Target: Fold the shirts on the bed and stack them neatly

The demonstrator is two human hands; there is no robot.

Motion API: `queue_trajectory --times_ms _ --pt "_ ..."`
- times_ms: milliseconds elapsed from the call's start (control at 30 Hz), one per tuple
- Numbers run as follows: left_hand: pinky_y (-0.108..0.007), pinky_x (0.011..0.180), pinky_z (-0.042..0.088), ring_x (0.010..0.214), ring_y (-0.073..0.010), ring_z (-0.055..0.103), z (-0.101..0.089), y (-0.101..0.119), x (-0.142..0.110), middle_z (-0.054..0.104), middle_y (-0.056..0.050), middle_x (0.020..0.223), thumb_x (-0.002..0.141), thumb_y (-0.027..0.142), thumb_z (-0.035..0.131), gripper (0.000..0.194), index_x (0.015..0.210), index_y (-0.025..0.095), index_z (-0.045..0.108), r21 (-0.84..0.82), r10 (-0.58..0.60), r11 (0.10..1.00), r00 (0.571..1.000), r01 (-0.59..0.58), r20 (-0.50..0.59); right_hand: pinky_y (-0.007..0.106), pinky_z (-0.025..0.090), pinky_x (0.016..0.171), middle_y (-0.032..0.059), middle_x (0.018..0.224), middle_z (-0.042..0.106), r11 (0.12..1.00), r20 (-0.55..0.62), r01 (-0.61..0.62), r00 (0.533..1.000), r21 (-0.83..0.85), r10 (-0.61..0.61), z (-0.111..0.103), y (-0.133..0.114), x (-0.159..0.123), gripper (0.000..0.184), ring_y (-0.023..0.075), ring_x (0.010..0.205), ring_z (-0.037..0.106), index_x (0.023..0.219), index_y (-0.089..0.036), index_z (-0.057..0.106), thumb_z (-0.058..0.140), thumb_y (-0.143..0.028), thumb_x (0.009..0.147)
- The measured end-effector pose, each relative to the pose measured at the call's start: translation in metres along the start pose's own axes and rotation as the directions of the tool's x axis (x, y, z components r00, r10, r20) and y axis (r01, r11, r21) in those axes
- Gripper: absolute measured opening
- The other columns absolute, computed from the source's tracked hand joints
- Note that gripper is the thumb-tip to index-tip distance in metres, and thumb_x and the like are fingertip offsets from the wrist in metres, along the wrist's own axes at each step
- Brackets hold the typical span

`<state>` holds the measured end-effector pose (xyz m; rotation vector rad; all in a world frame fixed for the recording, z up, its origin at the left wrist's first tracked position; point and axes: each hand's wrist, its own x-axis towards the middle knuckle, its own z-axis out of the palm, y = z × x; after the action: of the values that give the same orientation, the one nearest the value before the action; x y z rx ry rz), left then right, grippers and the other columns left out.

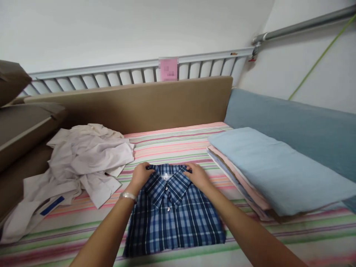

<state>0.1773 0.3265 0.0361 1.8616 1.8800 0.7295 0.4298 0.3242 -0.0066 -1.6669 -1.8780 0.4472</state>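
A blue plaid shirt (178, 226) lies folded into a rectangle on the striped bed sheet (169, 142), its collar at the far end and buttons facing up. A small white label shows inside the collar. My left hand (141, 176) pinches the left side of the collar, fingers bent over the edge. On the opposite side my right hand (198, 176) grips the collar's right end, its thumb and fingertips at the fabric. The wrist of the left arm bears a silvery bracelet (128, 196).
A rumpled heap of white shirts (97, 152) lies to the left, beside brown cushions (25, 129). At right is a stack of folded cloths (280, 167), light blue on top. A brown padded board (144, 105) and a radiator (105, 79) border the far side.
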Motion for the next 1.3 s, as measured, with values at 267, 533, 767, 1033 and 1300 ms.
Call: queue_trajectory --times_ms 267,533,767,1033,1300 --pt "-0.033 0.087 0.041 0.095 -0.0165 0.054 -0.008 -0.043 -0.146 0.063 -0.003 0.097 0.082 0.011 0.050 0.020 0.093 0.023 0.060 0.221 0.634 0.757 0.773 -0.615 -0.021 0.039 0.043 0.086 0.0050 0.091 0.060 0.892 -0.100 0.452 0.888 0.017 -0.448 -0.046 -0.010 -0.096 0.041 0.0195 0.090 0.053 0.124 -0.021 0.049 0.047 -0.013 0.084" --pt "-0.043 0.106 0.028 0.133 -0.0242 0.029 0.032 -0.025 -0.175 0.038 -0.003 0.144 0.076 0.004 0.044 0.064 0.135 0.028 0.038 0.555 0.635 0.625 0.771 -0.549 0.047 0.039 0.043 0.082 0.0051 0.084 0.060 0.804 0.247 0.594 0.782 -0.016 -0.572 -0.054 -0.011 -0.142 0.034 0.0193 0.087 0.052 0.103 -0.022 0.061 0.039 -0.005 0.083" --pt "-0.051 0.107 0.025 0.130 -0.0256 0.037 0.049 0.016 -0.147 0.043 -0.002 0.142 0.074 0.002 0.038 0.065 0.132 0.031 0.044 0.428 0.412 0.772 0.882 -0.470 0.226 0.031 0.043 0.082 0.0054 0.095 0.062 0.897 0.146 0.442 0.885 0.032 -0.441 -0.064 -0.039 -0.087 0.026 0.0171 0.092 0.054 0.104 -0.021 0.063 0.044 -0.016 0.087" --pt "-0.047 0.107 0.025 0.135 -0.0255 0.029 0.071 -0.006 -0.162 0.034 -0.001 0.146 0.074 0.005 0.041 0.065 0.133 0.032 0.042 0.429 0.369 0.797 0.905 -0.426 0.214 0.030 0.039 0.086 0.0080 0.105 0.061 0.887 0.231 0.394 0.911 -0.242 -0.342 0.021 -0.058 -0.016 0.037 0.0194 0.101 0.051 0.106 -0.018 0.062 0.045 -0.005 0.077" --pt "-0.051 0.109 0.015 0.137 -0.0267 0.023 0.075 -0.003 -0.159 0.030 0.000 0.149 0.068 0.008 0.045 0.074 0.138 0.032 0.033 0.416 0.387 0.811 0.910 -0.412 0.148 0.032 0.036 0.082 0.0065 0.095 0.062 0.812 0.242 0.463 0.885 -0.355 -0.398 0.006 -0.073 -0.021 0.019 0.0198 0.094 0.051 0.089 -0.018 0.064 0.045 -0.018 0.086"
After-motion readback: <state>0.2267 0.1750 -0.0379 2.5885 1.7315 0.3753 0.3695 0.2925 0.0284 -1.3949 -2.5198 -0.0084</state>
